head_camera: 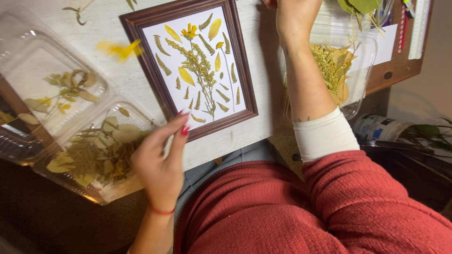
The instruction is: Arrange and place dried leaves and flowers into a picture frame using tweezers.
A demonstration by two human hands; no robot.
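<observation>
Our left hand (pixel 160 164) pinches its fingers at the 6 o'clock corner of the picture frame (pixel 188 66), our right hand (pixel 292 19) hides its fingers, and a bump may scatter the dried petals (pixel 202 70).

left: clear tray (pixel 52 84) blocks | right: tub (pixel 351 70) crowds | open: bare tabletop (pixel 108 23) (top-left)

Dark brown frame (pixel 155 80) around white backing; yellow petals (pixel 186 75), green ferns; red sweater (pixel 292 211); red nails.

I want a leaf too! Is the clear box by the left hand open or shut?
Open. The clear box has its lid folded back flat, and the dried leaves lie uncovered beside the left hand.
</observation>
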